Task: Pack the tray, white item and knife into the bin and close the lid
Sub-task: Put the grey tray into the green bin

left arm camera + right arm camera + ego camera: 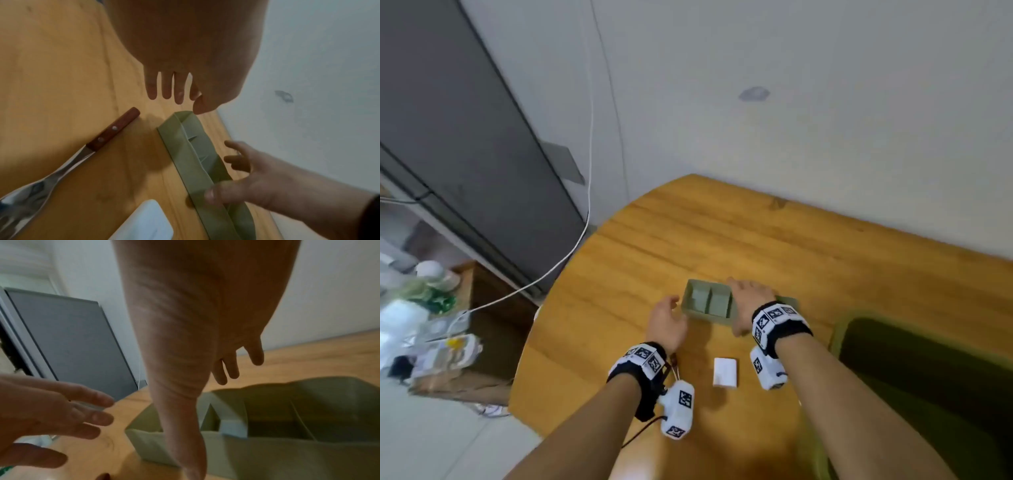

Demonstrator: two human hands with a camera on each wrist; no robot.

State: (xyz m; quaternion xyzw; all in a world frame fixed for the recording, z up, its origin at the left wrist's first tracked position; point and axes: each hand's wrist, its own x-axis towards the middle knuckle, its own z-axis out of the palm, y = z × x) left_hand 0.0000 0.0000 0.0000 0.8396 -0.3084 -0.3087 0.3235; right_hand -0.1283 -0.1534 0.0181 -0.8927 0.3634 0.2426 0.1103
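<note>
A green tray [705, 303] with compartments lies on the wooden table [688, 240]. My right hand [748, 301] straddles its right part, thumb [218, 193] against the near wall, fingers spread above the far rim. My left hand [669, 320] hovers at the tray's left end with straight fingers [166, 91], holding nothing. The white item [725, 372] lies flat between my wrists. The knife [112, 129], with a brown riveted handle, lies left of the tray [179, 134]; in the head view my left wrist hides all but its handle tip [674, 359]. The dark green bin [840, 329] stands open at the right.
The table's rounded edge falls away at the left, and a wall runs along its far side. A grey cabinet [465, 137] and a hanging white cable [589, 154] stand to the left. A low shelf of cluttered bottles and packets [431, 325] sits beside the table.
</note>
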